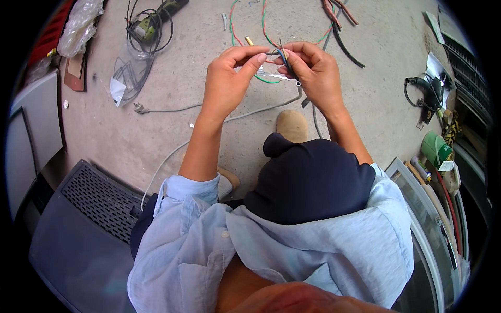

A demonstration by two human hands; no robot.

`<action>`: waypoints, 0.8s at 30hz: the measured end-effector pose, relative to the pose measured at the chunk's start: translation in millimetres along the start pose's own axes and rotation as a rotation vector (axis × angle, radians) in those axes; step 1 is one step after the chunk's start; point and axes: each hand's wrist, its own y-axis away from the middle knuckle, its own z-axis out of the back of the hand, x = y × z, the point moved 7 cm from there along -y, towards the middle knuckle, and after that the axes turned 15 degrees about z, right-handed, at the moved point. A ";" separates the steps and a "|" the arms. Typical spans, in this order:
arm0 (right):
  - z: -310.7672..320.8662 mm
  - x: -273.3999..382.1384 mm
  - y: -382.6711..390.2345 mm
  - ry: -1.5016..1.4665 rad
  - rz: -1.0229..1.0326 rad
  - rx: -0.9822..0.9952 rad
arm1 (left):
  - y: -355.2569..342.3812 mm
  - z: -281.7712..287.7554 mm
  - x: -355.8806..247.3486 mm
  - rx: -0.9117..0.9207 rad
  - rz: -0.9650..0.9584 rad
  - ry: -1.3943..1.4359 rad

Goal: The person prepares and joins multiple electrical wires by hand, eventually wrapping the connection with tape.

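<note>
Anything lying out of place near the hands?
Yes, mildly: a grey plug lies loose on the concrete floor, left of the left hand, plugged into nothing; red-and-green wires sprawl in loose curves. No spill shows.

1) Green tub (430, 142) at the right: pale marks on its side, too small to read
2) White label (446, 166) at the tub's lower edge: wording not legible
3) White slip (118, 89) at the clear bag (130, 75), upper left: nothing readable

- Thin wires (285, 56), blue, yellowish and dark: bunched together, pinched in the fingertips of the right hand (317, 72), one dark end poking up.
- Dark wire (273, 53): roughly level, just left of the right hand's fingertips.
</note>
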 end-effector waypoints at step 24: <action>-21.1 -14.2 8.8 -0.261 -0.116 -0.048 | -9.3 -16.0 44.6 0.143 0.404 0.881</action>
